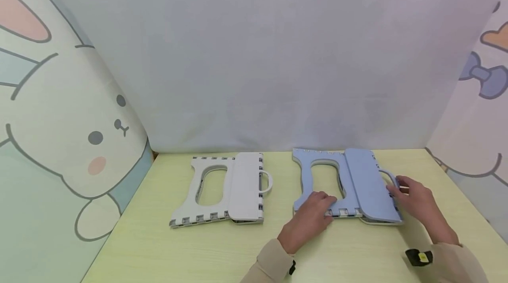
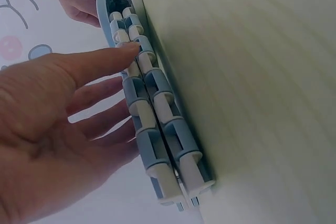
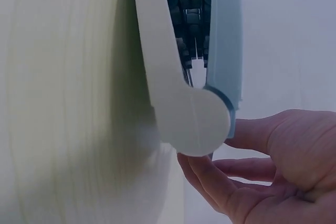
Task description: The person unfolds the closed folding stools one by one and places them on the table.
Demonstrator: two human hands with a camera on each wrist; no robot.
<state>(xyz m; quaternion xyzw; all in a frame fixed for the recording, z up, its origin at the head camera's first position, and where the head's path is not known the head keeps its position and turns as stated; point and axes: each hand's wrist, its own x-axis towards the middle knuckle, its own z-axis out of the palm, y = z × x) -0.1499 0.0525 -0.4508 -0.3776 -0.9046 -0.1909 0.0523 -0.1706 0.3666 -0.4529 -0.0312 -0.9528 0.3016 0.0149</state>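
Observation:
A light blue folding stool (image 1: pixel 367 186) lies folded flat on the table, its carry handle (image 1: pixel 390 175) facing right. My left hand (image 1: pixel 309 219) rests at the near edge of its leg panel. In the left wrist view the thumb (image 2: pixel 105 64) touches the hinged edge, and the other fingers reach over the upper face, fairly straight. At the handle end, my right hand (image 1: pixel 418 199) grips the stool, thumb on the blue seat side and fingers curled beneath in the right wrist view. The fingertips under the edge are partly hidden.
A white folding stool (image 1: pixel 244 188), also folded flat with its handle to the right, lies to the left on the pale yellow wooden table (image 1: pixel 151 247). A plain light curtain (image 1: pixel 254 62) hangs behind the table, and cartoon-printed cloth (image 1: pixel 59 111) flanks it on both sides.

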